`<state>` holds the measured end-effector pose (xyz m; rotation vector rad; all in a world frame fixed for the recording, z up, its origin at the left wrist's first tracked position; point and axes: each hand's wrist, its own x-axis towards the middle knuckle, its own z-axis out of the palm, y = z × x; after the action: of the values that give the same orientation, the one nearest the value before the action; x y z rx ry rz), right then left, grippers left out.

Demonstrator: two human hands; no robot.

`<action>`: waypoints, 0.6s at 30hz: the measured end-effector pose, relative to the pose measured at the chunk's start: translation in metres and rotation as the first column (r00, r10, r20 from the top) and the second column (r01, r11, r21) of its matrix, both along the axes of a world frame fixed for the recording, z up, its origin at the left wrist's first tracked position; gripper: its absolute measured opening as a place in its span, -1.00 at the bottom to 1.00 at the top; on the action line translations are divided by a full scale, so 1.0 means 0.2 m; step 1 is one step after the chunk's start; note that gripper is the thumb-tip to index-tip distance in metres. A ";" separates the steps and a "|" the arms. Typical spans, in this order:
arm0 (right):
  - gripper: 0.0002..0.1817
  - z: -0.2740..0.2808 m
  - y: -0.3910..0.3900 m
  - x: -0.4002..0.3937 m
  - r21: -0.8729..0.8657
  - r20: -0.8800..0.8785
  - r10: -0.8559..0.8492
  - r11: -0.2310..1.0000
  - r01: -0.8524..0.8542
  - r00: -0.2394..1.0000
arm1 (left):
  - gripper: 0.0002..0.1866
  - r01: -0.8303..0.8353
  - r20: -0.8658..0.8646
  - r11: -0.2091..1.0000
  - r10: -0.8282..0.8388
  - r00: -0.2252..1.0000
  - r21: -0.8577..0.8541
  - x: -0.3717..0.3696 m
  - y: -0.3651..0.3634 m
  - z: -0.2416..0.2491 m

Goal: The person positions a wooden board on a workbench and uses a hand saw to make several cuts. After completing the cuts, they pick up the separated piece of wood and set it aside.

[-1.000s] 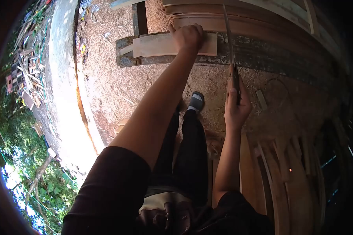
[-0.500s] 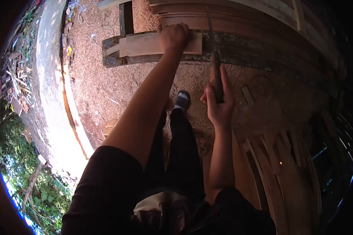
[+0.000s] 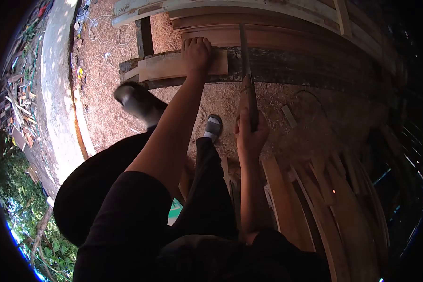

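Note:
My left hand (image 3: 196, 54), fingers curled over the edge, grips a short pale board (image 3: 162, 67) that lies along a dark, weathered beam (image 3: 286, 66). My right hand (image 3: 251, 134) is closed around the handle of a handsaw (image 3: 246, 56), seen nearly edge-on. The long narrow blade points away from me and passes over the beam, to the right of the board's end and apart from it. My raised left foot (image 3: 134, 101) is blurred by motion, close to the beam's left end.
Long reddish planks (image 3: 268, 35) lie beyond the beam. More boards (image 3: 324, 202) are stacked at lower right. Wood shavings (image 3: 103, 84) cover the ground, with a loose cord (image 3: 98, 28) at upper left. My right foot (image 3: 214, 126) stands on the shavings.
My left leg has come up, with the foot now near the beam. The handsaw and my right hand have shifted slightly left in view; my left hand stays on the board.

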<state>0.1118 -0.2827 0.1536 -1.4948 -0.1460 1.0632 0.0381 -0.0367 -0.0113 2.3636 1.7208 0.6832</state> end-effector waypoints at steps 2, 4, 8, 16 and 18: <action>-0.77 0.00 0.04 -0.05 0.068 0.091 -0.018 0.998 0.012 0.996 | -0.70 0.036 0.118 0.983 -0.058 0.991 0.177 0.01 0.01 -0.02; -0.75 -0.01 0.03 -0.03 -0.012 0.082 0.073 0.997 -0.072 0.994 | -0.72 0.016 0.126 0.991 -0.033 0.992 0.133 0.00 -0.02 -0.02; -0.65 -0.36 -0.02 -0.09 -0.042 0.164 0.155 0.988 -0.151 0.974 | -0.70 -0.079 0.025 0.997 0.079 0.997 -0.004 0.03 0.01 -0.01; -0.58 -0.57 -0.03 -0.28 -0.047 0.291 0.099 0.995 -0.089 0.952 | -0.64 -0.050 -0.073 0.998 0.048 0.996 -0.024 0.02 0.01 -0.02; -0.57 -0.62 -0.03 -0.29 -0.021 0.363 0.113 0.993 -0.114 0.925 | -0.62 -0.043 -0.094 0.997 0.037 0.995 -0.064 0.03 0.01 -0.02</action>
<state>0.0531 -0.2887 0.0300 -1.6882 -0.4994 0.8655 0.0435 -0.0347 -0.0155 2.3568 1.8027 0.5215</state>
